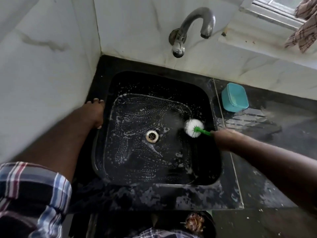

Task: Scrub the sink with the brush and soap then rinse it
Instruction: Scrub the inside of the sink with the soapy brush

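A black stone tabletop [267,177] is sitting in the corner of two tiled walls, wet and streaked with suds along its front edge. A black sink [212,117] is set into it. A teal tub [234,97] is standing near its back edge, right of the sink. The left hand [96,110] is resting on its left edge.

A teal tub [234,99] sits on the black counter [274,152] near its back edge, by the white wall [42,57]. A checked cloth [303,26] hangs at the window [274,12] in the top right corner. Below the counter's front edge, a dark bin [210,219] holds brown scraps [195,222].
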Demonstrator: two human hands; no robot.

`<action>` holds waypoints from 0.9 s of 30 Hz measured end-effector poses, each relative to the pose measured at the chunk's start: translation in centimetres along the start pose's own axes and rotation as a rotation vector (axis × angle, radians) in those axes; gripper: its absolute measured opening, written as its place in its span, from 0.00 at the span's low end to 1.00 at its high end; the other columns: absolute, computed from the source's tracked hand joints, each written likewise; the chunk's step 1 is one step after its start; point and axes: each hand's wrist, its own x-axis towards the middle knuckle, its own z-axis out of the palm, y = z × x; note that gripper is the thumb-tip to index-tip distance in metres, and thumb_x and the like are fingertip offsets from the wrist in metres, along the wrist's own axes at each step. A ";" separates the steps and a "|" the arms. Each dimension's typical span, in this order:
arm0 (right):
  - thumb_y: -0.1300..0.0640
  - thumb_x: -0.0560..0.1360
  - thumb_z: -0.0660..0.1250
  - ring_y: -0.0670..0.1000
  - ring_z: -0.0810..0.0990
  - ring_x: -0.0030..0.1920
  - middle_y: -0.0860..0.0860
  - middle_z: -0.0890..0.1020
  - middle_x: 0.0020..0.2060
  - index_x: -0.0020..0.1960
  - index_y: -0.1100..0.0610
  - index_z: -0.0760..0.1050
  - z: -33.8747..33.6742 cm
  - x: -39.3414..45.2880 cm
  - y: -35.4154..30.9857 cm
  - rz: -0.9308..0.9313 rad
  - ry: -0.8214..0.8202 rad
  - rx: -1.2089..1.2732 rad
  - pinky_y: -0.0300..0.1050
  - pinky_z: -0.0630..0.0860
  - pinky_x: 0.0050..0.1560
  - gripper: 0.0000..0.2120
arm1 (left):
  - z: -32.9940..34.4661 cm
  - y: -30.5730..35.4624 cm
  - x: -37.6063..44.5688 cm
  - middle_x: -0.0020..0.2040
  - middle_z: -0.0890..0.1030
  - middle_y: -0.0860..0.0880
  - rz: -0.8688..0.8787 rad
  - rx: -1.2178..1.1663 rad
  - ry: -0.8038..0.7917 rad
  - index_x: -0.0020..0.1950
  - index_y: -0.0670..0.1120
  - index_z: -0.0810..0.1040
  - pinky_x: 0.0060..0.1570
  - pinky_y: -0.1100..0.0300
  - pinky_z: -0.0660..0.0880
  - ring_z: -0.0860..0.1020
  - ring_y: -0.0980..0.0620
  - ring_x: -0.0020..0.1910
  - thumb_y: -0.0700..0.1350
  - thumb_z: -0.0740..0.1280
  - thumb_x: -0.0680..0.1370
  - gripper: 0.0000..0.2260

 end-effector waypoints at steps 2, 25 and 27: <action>0.57 0.79 0.59 0.58 0.82 0.53 0.57 0.82 0.53 0.63 0.58 0.76 1.2 0.8 -1.6 0.021 -0.049 0.231 0.47 0.78 0.48 0.15 | 0.1 -0.1 0.1 0.79 0.54 0.38 0.010 0.001 0.012 0.80 0.40 0.50 0.72 0.49 0.63 0.60 0.38 0.76 0.41 0.76 0.71 0.46; 0.61 0.76 0.56 0.60 0.82 0.53 0.57 0.82 0.55 0.73 0.42 0.63 1.5 -3.7 -16.2 -0.692 -0.325 0.281 0.49 0.78 0.49 0.28 | 0.2 -0.3 0.6 0.80 0.49 0.40 -0.009 0.009 -0.017 0.81 0.42 0.47 0.74 0.48 0.61 0.56 0.39 0.78 0.40 0.74 0.72 0.46; 0.58 0.76 0.56 0.59 0.82 0.52 0.56 0.82 0.55 0.74 0.37 0.60 0.8 -4.1 -15.8 -0.640 -0.232 0.239 0.47 0.77 0.48 0.29 | 0.1 -0.2 0.5 0.80 0.49 0.41 -0.017 0.009 -0.014 0.81 0.42 0.46 0.74 0.48 0.60 0.56 0.39 0.78 0.40 0.74 0.72 0.47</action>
